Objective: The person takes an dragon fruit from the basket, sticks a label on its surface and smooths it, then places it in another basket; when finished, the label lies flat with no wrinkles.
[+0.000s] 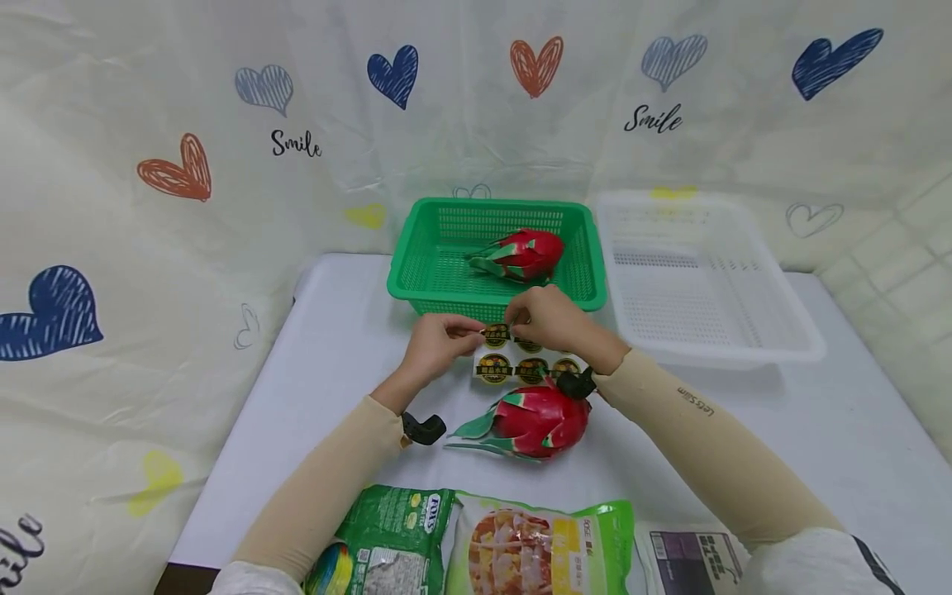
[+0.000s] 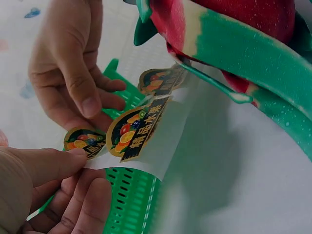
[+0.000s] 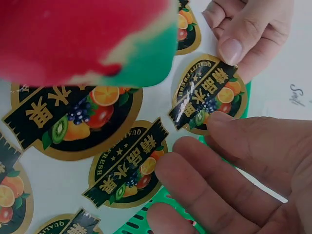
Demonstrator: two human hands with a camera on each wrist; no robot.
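Note:
My left hand [image 1: 437, 347] pinches the left edge of a white sheet of round stickers [image 1: 508, 353], thumb on a black-and-gold fruit sticker [image 2: 83, 141]. Close above the same sticker is my right hand [image 1: 549, 318]; its thumb tip overlaps the sticker's edge in the right wrist view, and its fingers are relaxed with a gap between thumb and forefinger. Several fruit stickers [image 3: 129, 163] show on the sheet. Just below the sheet, a red dragon fruit [image 1: 543, 421] with green leaf tips lies on the table, partly blocking both wrist views.
A green basket [image 1: 416, 289] holding another dragon fruit [image 1: 531, 254] stands behind the hands. To its right is a white basket [image 1: 799, 339]. Along the front edge lie a green food bag [image 1: 397, 529], a clear-and-green package [image 1: 521, 545] and a package with a purple label [image 1: 695, 562].

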